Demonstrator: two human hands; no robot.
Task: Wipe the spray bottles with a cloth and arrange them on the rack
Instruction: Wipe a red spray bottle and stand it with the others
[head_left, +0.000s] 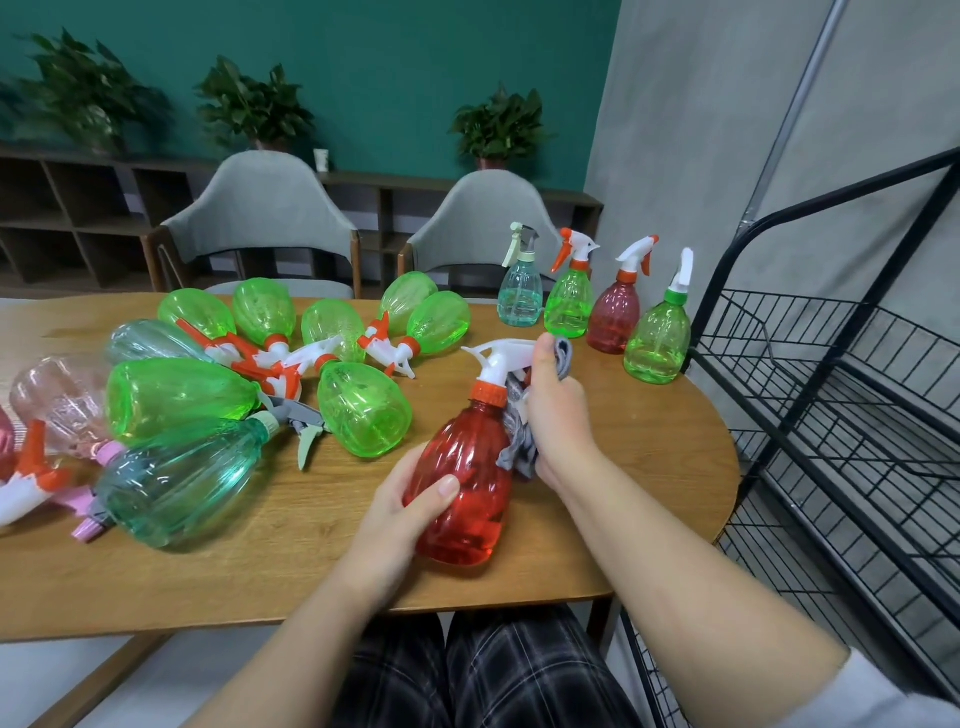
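A red spray bottle (462, 488) with a white trigger head is tilted above the wooden table (291, 561). My left hand (400, 514) grips its lower body, thumb across the front. My right hand (556, 415) holds a grey cloth (517, 447) bunched against the bottle's neck and shoulder. Several spray bottles stand upright at the far right of the table: a pale teal bottle (521, 291), a green bottle (570, 301), a dark red bottle (614, 317) and another green bottle (657, 340). The black wire rack (852, 395) stands to the right of the table.
Several green, teal and pink bottles lie on their sides across the left and middle of the table, among them a green one (363, 410) and a teal one (182, 478). Two grey chairs (260, 218) stand behind the table. My legs are under the near edge.
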